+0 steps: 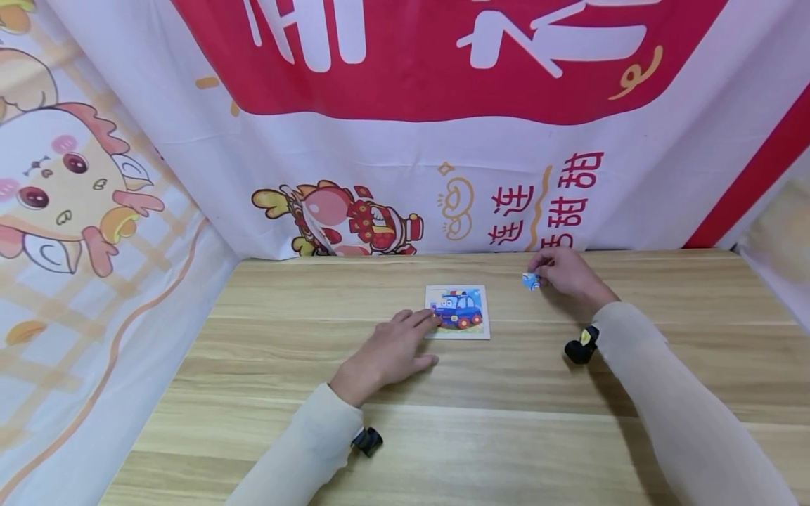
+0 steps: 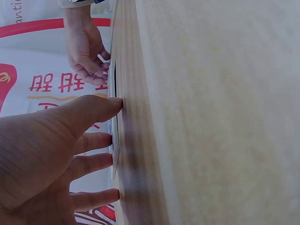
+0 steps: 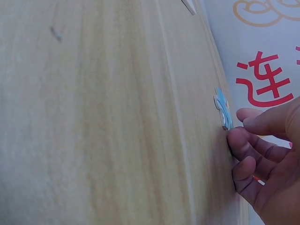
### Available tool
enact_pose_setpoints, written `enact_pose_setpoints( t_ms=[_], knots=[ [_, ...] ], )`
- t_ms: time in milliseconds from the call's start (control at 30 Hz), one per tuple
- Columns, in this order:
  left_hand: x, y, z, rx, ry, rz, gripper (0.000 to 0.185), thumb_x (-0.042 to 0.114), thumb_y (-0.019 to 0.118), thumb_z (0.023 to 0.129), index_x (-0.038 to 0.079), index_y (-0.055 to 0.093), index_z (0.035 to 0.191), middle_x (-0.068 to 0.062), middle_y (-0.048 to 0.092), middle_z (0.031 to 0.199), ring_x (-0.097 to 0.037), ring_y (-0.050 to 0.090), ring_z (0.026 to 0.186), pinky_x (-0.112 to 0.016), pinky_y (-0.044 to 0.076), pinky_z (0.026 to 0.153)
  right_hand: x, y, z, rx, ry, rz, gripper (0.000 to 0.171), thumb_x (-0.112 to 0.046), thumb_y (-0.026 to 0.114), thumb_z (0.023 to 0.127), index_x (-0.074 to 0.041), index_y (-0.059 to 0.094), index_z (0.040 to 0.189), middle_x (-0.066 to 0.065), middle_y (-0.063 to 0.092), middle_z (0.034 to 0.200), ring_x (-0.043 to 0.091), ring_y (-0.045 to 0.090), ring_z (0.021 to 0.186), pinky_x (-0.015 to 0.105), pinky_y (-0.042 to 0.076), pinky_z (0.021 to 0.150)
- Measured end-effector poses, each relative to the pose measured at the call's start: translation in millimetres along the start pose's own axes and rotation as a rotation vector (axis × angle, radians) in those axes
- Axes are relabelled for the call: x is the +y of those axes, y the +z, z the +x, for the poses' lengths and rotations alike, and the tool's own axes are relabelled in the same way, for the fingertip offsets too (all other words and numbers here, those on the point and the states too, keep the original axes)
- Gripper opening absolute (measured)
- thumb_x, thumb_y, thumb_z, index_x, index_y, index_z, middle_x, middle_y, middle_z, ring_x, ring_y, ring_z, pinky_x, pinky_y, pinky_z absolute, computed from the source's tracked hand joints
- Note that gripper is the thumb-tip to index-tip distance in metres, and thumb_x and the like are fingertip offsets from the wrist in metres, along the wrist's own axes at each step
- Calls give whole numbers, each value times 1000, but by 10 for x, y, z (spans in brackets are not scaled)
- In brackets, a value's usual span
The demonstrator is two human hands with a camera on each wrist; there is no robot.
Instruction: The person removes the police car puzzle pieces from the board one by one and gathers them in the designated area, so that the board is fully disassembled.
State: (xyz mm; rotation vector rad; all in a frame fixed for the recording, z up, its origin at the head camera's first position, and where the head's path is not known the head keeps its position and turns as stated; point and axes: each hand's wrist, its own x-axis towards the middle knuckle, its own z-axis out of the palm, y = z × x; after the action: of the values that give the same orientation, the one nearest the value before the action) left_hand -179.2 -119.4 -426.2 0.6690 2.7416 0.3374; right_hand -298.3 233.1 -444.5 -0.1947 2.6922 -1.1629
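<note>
Left hand (image 1: 387, 355) flat, fingers straight, touching puzzle board (image 1: 458, 311) edge on wooden surface (image 1: 506, 393). Right hand (image 1: 566, 274) pinching blue puzzle piece (image 1: 530, 281), near board.

Blue car puzzle (image 1: 458, 311), light-blue puzzle piece (image 1: 530, 281), pale wood-grain table (image 1: 443, 422), red-white banner (image 1: 443, 105)

A light wooden table (image 1: 506, 436) carries everything. A small square puzzle board (image 1: 458, 311) with a blue car picture lies flat under the left hand's (image 1: 387, 355) fingertips, and a loose blue puzzle piece (image 1: 530, 281) lies at the right hand's (image 1: 566, 274) fingertips, apart from the board.
</note>
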Motion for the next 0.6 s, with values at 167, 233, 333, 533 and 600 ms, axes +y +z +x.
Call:
enact_pose_setpoints(
  t_ms=[167, 233, 333, 533, 600],
  knots=[
    [2, -3, 4, 2, 3, 2, 69, 46, 69, 104, 21, 47, 164, -5, 37, 176, -39, 35, 162, -66, 39, 126, -18, -15, -23, 0, -5, -1, 20, 0, 52, 109, 5, 71, 116, 23, 67, 119, 27, 66, 95, 28, 54, 79],
    [1, -3, 4, 3, 3, 2, 69, 45, 69, 104, 21, 47, 164, -5, 37, 176, -39, 35, 162, -66, 39, 125, -31, -19, -35, 2, -13, -5, 20, 0, 52, 109, 5, 71, 116, 24, 68, 119, 28, 66, 95, 28, 53, 79],
    [0, -5, 4, 4, 4, 3, 69, 45, 69, 104, 21, 47, 164, -5, 37, 176, -39, 35, 162, -66, 39, 125, -54, -16, -50, 11, -25, -17, 20, -2, 53, 109, 4, 71, 116, 23, 69, 119, 28, 67, 96, 29, 52, 81],
    [-1, -4, 2, 5, 4, 0, 69, 46, 69, 104, 21, 47, 164, -5, 37, 176, -39, 35, 162, -67, 39, 125, -165, 13, -83, 28, -77, -51, 22, -5, 55, 109, 2, 74, 118, 21, 70, 122, 29, 61, 101, 33, 50, 85],
    [-1, -3, 1, 5, 2, 0, 69, 46, 70, 104, 21, 47, 164, -5, 37, 176, -39, 35, 162, -67, 39, 125, -219, 26, -93, 19, -86, -51, 23, -6, 56, 109, 1, 74, 119, 20, 70, 123, 30, 60, 102, 35, 50, 85]
  ],
)
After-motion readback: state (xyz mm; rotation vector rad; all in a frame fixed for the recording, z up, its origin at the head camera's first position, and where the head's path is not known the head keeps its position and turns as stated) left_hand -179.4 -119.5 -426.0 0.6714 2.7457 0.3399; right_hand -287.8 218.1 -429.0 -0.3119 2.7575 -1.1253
